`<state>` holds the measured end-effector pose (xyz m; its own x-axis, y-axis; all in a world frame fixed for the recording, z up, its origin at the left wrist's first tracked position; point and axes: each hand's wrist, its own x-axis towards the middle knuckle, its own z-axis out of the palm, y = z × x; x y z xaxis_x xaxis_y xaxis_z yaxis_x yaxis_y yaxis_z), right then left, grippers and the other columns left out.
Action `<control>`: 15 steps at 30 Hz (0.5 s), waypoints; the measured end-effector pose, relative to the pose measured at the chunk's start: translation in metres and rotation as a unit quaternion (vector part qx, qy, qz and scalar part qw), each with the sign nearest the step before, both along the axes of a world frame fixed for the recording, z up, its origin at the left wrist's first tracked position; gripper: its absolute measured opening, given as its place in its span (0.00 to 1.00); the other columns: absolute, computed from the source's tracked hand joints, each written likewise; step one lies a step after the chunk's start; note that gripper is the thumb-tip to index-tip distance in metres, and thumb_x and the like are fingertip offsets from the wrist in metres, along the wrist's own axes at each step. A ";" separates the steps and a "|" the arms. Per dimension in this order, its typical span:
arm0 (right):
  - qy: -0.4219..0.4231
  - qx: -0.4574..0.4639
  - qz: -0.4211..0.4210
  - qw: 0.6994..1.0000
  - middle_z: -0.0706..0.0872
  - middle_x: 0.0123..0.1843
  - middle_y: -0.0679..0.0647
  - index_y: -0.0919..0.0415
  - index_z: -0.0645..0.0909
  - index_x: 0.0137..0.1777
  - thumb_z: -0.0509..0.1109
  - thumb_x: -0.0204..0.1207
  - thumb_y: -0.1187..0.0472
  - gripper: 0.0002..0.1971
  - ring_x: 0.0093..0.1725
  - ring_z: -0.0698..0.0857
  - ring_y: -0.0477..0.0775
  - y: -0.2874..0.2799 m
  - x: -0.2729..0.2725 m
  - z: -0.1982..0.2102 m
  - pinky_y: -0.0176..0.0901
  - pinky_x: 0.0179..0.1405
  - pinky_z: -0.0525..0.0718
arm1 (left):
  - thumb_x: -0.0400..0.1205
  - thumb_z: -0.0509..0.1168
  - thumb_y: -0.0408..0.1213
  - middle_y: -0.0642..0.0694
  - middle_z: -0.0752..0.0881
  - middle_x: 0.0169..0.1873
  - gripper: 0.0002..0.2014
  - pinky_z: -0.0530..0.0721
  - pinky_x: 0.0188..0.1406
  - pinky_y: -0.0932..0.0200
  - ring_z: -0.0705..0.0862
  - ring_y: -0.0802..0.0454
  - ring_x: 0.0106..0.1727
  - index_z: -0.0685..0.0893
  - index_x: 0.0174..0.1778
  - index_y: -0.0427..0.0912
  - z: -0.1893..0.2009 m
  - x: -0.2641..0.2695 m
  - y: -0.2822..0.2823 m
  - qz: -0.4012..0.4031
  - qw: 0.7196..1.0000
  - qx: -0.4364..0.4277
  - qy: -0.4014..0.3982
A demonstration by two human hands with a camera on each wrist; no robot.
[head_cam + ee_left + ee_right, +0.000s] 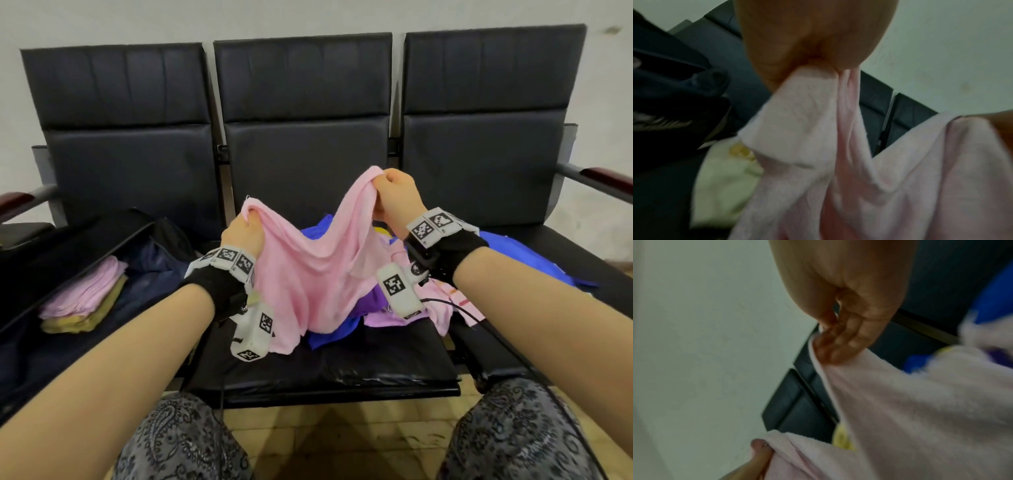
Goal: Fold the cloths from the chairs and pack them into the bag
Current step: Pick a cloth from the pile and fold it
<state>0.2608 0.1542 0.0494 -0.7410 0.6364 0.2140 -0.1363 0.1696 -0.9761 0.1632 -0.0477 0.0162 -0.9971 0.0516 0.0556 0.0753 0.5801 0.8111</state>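
Note:
A pink cloth [308,270] hangs between my two hands above the middle chair seat. My left hand [245,231] grips its left top edge, and my right hand [394,195] pinches the right top edge, held a bit higher. The cloth sags in the middle and its lower end drapes over a pile of blue, purple and lilac cloths [346,329] on the seat. In the left wrist view my left hand [813,61] pinches the pink cloth [859,186]. In the right wrist view the fingers [840,344] of my right hand curl over the cloth's hem [910,410].
An open dark bag [78,284] lies on the left chair with folded pink and olive cloths [85,301] inside. A blue cloth [534,263] spreads onto the right chair. Three black chairs [305,154] stand against a pale wall. My knees are at the bottom edge.

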 end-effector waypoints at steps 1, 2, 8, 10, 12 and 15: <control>-0.021 -0.002 -0.001 1.000 0.70 0.26 0.56 0.65 0.68 0.34 0.59 0.83 0.66 0.14 0.20 0.73 0.49 -0.002 0.000 -0.008 0.35 0.17 0.75 | 0.89 0.41 0.49 0.31 0.77 0.68 0.28 0.69 0.68 0.49 0.74 0.33 0.69 0.75 0.70 0.33 -0.006 0.002 -0.001 -0.006 1.000 -0.018 -0.011; -0.046 -0.024 0.006 0.999 0.73 0.24 0.57 0.64 0.68 0.31 0.58 0.82 0.68 0.15 0.19 0.76 0.50 -0.003 0.001 -0.021 0.38 0.18 0.78 | 0.89 0.42 0.49 0.31 0.77 0.68 0.28 0.68 0.69 0.48 0.74 0.33 0.70 0.74 0.71 0.32 -0.020 0.001 -0.002 -0.018 0.999 -0.040 -0.030; -0.322 -0.108 0.206 0.918 0.81 0.48 0.49 0.54 0.75 0.53 0.57 0.85 0.61 0.05 0.45 0.81 0.50 -0.016 0.013 -0.129 0.48 0.45 0.78 | 0.88 0.52 0.43 0.29 0.82 0.61 0.21 0.81 0.61 0.41 0.81 0.31 0.61 0.77 0.65 0.30 -0.120 0.018 -0.017 -0.121 0.982 -0.057 -0.131; -0.361 -0.013 0.195 0.912 0.78 0.49 0.50 0.57 0.72 0.64 0.61 0.83 0.60 0.11 0.46 0.78 0.51 -0.025 0.015 -0.153 0.42 0.42 0.76 | 0.87 0.55 0.40 0.28 0.82 0.58 0.18 0.84 0.57 0.42 0.83 0.30 0.58 0.76 0.63 0.28 -0.137 0.025 -0.022 -0.117 0.981 -0.028 -0.154; -0.357 0.132 0.162 0.911 0.78 0.52 0.53 0.63 0.74 0.67 0.69 0.77 0.61 0.19 0.51 0.80 0.55 -0.030 0.017 -0.170 0.40 0.48 0.76 | 0.85 0.60 0.38 0.28 0.82 0.59 0.17 0.85 0.55 0.42 0.83 0.31 0.57 0.74 0.64 0.29 -0.150 0.026 -0.027 -0.088 0.979 0.044 -0.178; -0.302 0.237 0.056 0.922 0.84 0.48 0.61 0.60 0.79 0.47 0.71 0.71 0.66 0.06 0.53 0.82 0.60 -0.032 0.023 -0.189 0.45 0.56 0.77 | 0.82 0.66 0.36 0.29 0.81 0.59 0.21 0.87 0.52 0.38 0.85 0.33 0.55 0.71 0.67 0.30 -0.166 0.026 -0.032 -0.054 0.967 0.139 -0.209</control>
<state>0.2841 0.1226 -0.1398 -0.8716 0.4897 -0.0244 0.3649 0.6147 -0.6993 0.1897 -0.0799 -0.1495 -0.9254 0.1976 -0.3235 -0.2442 0.3420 0.9074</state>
